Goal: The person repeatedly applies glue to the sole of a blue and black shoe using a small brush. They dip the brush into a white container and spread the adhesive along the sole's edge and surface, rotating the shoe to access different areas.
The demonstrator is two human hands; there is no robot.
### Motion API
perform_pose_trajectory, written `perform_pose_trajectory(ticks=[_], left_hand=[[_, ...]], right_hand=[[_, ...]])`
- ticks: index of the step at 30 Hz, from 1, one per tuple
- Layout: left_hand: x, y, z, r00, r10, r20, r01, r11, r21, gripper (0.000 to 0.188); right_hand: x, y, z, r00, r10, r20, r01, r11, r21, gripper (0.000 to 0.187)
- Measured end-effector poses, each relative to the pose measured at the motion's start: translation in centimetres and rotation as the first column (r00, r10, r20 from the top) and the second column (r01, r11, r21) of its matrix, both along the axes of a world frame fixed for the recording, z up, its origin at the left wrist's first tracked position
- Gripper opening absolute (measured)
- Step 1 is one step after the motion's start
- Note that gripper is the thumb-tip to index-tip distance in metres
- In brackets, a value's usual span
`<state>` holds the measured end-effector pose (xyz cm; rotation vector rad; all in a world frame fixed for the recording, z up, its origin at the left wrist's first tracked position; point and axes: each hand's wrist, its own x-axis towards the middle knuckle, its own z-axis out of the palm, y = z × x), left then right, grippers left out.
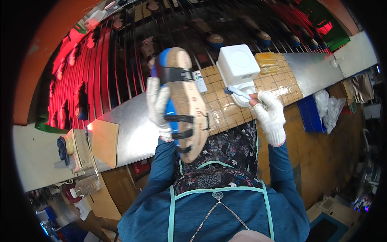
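Note:
My left hand [157, 101], in a white knit glove, grips a sandal [184, 97] from its left side. The sandal has a tan sole, black straps and a blue last inside, and its length runs toward my body. A glove with bare fingertips covers my right hand [271, 119], which pinches the pale handle of a small brush [239, 93]. The brush's dark tip points left, above the open dish at the front of a white plastic dispenser [238, 62]. Whether the brush touches the dish I cannot tell.
Taped cardboard [217, 111] lies under the dispenser, beside a yellowish wrapped block [268, 62]. Beyond is a conveyor of dark rods [129, 44], carrying several shoes, with red glow at left. A cardboard piece [105, 141] leans at left; a blue bin [312, 115] stands at right.

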<state>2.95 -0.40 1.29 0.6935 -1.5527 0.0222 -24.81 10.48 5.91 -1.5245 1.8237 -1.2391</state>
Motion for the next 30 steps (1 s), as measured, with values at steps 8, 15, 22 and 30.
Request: perform_pose_trajectory(ticks=[8, 15, 22, 30], left_hand=[[-1.0, 0.6, 1.3, 0.991, -0.079, 0.105, 0.084, 0.995, -0.048, 0.032], [-0.5, 2.4, 1.0, 0.984, -0.099, 0.150, 0.102, 0.995, -0.008, 0.039], [-0.2, 2.7, 1.5, 0.979, -0.116, 0.166, 0.119, 0.993, -0.008, 0.048], [-0.2, 2.5, 1.7, 0.975, -0.115, 0.190, 0.121, 0.993, -0.020, 0.045]], right_hand=[[7.7, 0.0, 3.4, 0.999, 0.011, 0.042, 0.001, 0.967, -0.255, 0.021], [8.4, -1.9, 2.2, 0.997, -0.077, -0.015, 0.069, 0.952, -0.300, 0.022], [6.8, -3.4, 4.2, 0.896, -0.235, -0.377, 0.029, 0.878, -0.478, 0.022], [5.1, -2.7, 5.4, 0.890, -0.073, -0.451, -0.115, 0.920, -0.375, 0.025]])
